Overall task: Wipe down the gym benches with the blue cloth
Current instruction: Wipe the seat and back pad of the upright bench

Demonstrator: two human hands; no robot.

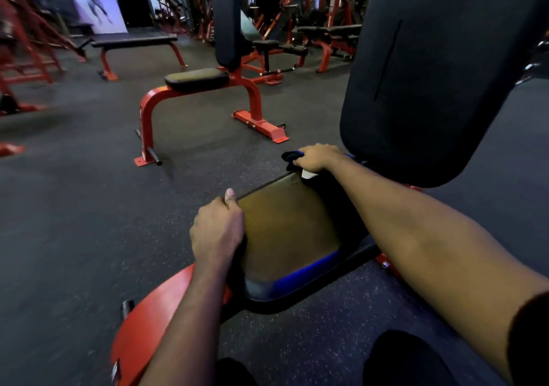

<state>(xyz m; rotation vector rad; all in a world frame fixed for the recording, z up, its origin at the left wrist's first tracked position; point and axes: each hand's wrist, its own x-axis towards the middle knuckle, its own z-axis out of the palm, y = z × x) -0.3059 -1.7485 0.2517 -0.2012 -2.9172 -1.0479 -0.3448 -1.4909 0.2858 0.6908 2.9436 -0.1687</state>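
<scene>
A black padded bench seat on a red frame lies right below me, with its tall black backrest rising at the right. My left hand grips the seat's left edge, thumb on top. My right hand holds the bunched blue cloth at the seat's far left corner, close to the base of the backrest. Most of the cloth is hidden under the hand.
A second upright bench with a red frame stands ahead. A flat bench sits farther back left, and more red machines line the back. Dark rubber floor spreads to the left. My knees show at the bottom edge.
</scene>
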